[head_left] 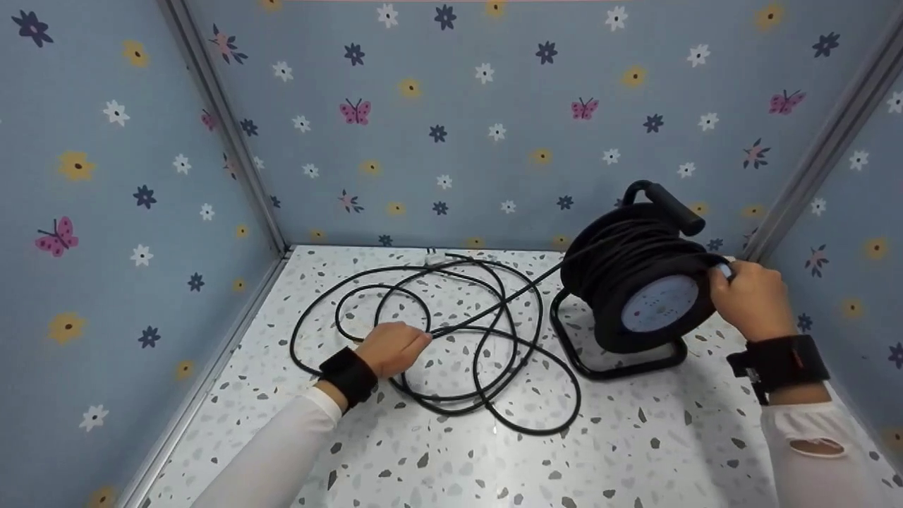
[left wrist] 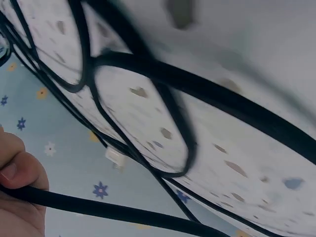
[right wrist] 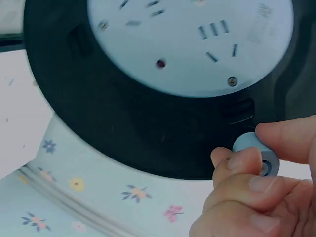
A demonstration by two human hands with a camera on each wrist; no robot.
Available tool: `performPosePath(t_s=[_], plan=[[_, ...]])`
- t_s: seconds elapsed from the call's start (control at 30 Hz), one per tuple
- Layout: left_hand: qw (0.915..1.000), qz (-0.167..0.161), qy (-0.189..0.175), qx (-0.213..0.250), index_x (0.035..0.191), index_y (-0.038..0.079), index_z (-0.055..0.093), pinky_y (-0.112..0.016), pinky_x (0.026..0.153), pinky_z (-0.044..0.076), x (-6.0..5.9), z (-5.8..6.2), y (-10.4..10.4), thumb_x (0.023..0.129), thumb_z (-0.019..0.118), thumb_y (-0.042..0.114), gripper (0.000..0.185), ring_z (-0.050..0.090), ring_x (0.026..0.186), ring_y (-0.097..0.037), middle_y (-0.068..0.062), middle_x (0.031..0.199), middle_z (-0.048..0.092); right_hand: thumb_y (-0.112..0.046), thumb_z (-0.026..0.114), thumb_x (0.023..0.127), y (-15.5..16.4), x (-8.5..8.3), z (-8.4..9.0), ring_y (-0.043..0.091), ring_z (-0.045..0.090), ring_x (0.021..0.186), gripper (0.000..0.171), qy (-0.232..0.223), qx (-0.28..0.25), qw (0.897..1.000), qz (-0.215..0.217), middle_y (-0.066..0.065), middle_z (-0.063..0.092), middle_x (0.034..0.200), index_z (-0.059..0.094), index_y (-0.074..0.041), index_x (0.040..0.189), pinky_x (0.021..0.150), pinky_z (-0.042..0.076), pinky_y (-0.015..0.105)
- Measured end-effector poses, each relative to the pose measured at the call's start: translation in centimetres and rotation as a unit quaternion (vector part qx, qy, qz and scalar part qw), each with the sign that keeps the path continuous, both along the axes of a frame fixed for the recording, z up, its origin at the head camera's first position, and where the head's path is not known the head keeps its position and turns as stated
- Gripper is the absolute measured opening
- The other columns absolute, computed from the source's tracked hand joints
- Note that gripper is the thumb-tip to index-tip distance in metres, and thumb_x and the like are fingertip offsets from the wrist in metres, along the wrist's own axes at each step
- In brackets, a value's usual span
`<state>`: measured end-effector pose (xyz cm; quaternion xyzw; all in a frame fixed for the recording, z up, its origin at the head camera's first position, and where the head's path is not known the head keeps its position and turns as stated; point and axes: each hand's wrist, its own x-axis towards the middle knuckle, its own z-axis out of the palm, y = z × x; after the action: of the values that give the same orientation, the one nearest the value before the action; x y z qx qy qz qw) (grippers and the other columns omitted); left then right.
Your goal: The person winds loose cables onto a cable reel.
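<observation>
Pinching the pale crank knob [right wrist: 246, 142] between thumb and fingers of right grip [head_left: 756, 300]. Sits near the flange rim, probably for leverage. Have the cable reel [head_left: 635, 282] at right on the speckled worktop [head_left: 423, 458], close to the back wall; stands on its tubular frame [head_left: 638, 370], presumably to hold the drum clear for turning. Presents the socket plate [head_left: 661, 303] to the near side, which puts the knob within easy right-hand reach. Holding the cable [head_left: 525, 288] in left grip [head_left: 394, 351], fingers curled round, thumb against it. Runs straight from there up to the wound drum; likely held so to guide and tension. Got slack in overlapping loose loops [head_left: 475, 370] on the worktop, around left grip, probably to feed freely. Not touching the carry handle [head_left: 675, 209]; sits up top, apart from both grips.
</observation>
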<state>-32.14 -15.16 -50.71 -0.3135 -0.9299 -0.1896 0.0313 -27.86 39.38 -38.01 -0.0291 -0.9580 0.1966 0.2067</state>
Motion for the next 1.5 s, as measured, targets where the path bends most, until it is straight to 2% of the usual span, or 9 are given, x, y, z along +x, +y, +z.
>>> performPosePath(t_s=[0.17, 0.33, 0.4, 0.5, 0.67, 0.8, 0.9, 1.1, 1.5], plan=[[0.9997, 0.006, -0.020, 0.016, 0.063, 0.024, 0.040, -0.052, 0.081, 0.056, -0.5, 0.1, 2.4, 0.113, 0.043, 0.027, 0.051, 0.061, 0.068, -0.027, 0.005, 0.061, 0.045, -0.021, 0.046, 0.111, 1.4, -0.2, -1.3, 0.058, 0.058, 0.072, 0.044, -0.025, -0.001, 1.000, -0.007, 0.040, 0.058, 0.080, 0.058, 0.011, 0.083, 0.066, 0.045, 0.062], [0.9992, 0.008, -0.031, 0.025, 0.062, 0.023, 0.038, -0.051, 0.077, 0.055, -0.8, 0.1, 4.6, 0.114, 0.041, 0.029, 0.052, 0.053, 0.064, -0.024, 0.005, 0.060, 0.036, -0.018, 0.048, 0.110, 2.1, -0.5, -3.1, 0.038, 0.051, 0.056, 0.044, -0.025, 0.000, 1.000, -0.009, 0.019, 0.049, 0.062, 0.052, -0.002, 0.070, 0.056, 0.037, 0.047], [0.9995, 0.009, -0.021, 0.023, 0.062, 0.023, 0.037, -0.051, 0.076, 0.055, -0.9, 0.2, 5.5, 0.114, 0.039, 0.030, 0.053, 0.053, 0.064, -0.024, 0.005, 0.060, 0.035, -0.016, 0.049, 0.109, 2.3, -0.6, -3.9, 0.038, 0.051, 0.055, 0.044, -0.011, 0.004, 1.000, -0.006, 0.018, 0.050, 0.061, 0.051, -0.003, 0.066, 0.055, 0.038, 0.050], [0.9997, 0.008, -0.007, 0.021, 0.061, 0.023, 0.037, -0.052, 0.074, 0.056, -1.2, 0.6, 7.1, 0.115, 0.038, 0.031, 0.054, 0.056, 0.063, -0.026, 0.005, 0.059, 0.036, -0.015, 0.049, 0.108, 2.5, -0.7, -5.4, 0.042, 0.054, 0.054, 0.047, -0.005, 0.002, 1.000, -0.004, 0.021, 0.053, 0.061, 0.050, -0.004, 0.063, 0.055, 0.041, 0.059], [0.9998, 0.010, -0.003, 0.014, 0.063, 0.022, 0.042, -0.051, 0.076, 0.058, -1.2, 1.6, 10.1, 0.116, 0.035, 0.032, 0.055, 0.066, 0.069, -0.031, 0.002, 0.059, 0.045, -0.014, 0.046, 0.109, 2.4, -0.7, -8.1, 0.050, 0.060, 0.059, 0.047, -0.047, -0.011, 0.999, 0.005, 0.029, 0.060, 0.067, 0.054, -0.002, 0.064, 0.057, 0.046, 0.066], [0.9998, 0.013, -0.012, 0.004, 0.067, 0.021, 0.050, -0.051, 0.082, 0.061, -1.0, 2.6, 12.5, 0.117, 0.031, 0.034, 0.055, 0.075, 0.083, -0.032, -0.008, 0.072, 0.068, -0.013, 0.047, 0.108, 1.7, -0.5, -10.1, 0.051, 0.061, 0.061, 0.044, -0.075, -0.003, 0.997, 0.020, 0.035, 0.062, 0.073, 0.060, 0.006, 0.071, 0.058, 0.048, 0.067], [0.9998, 0.012, -0.015, -0.002, 0.068, 0.020, 0.047, -0.050, 0.080, 0.061, -0.8, 3.1, 13.9, 0.118, 0.031, 0.033, 0.054, 0.074, 0.082, -0.034, -0.011, 0.073, 0.064, -0.013, 0.048, 0.108, 0.9, -0.3, -11.1, 0.045, 0.060, 0.059, 0.041, -0.084, -0.001, 0.996, 0.025, 0.033, 0.063, 0.073, 0.062, 0.009, 0.076, 0.057, 0.048, 0.063], [0.9997, 0.021, 0.009, -0.011, 0.066, 0.022, 0.037, -0.048, 0.076, 0.059, -0.9, 3.6, 15.6, 0.118, 0.031, 0.033, 0.054, 0.072, 0.078, -0.030, 0.002, 0.062, 0.038, -0.012, 0.051, 0.106, -0.3, -0.2, -12.1, 0.044, 0.059, 0.058, 0.039, -0.078, -0.004, 0.996, 0.032, 0.031, 0.062, 0.070, 0.061, 0.008, 0.074, 0.058, 0.047, 0.063], [0.9994, 0.033, 0.009, -0.004, 0.065, 0.022, 0.041, -0.046, 0.071, 0.058, -1.1, 4.5, 18.2, 0.118, 0.029, 0.036, 0.056, 0.074, 0.080, -0.028, 0.000, 0.064, 0.048, -0.015, 0.051, 0.107, -2.0, 0.1, -12.7, 0.032, 0.055, 0.059, 0.037, -0.127, -0.019, 0.990, 0.053, 0.020, 0.061, 0.071, 0.059, -0.002, 0.074, 0.057, 0.047, 0.053]])
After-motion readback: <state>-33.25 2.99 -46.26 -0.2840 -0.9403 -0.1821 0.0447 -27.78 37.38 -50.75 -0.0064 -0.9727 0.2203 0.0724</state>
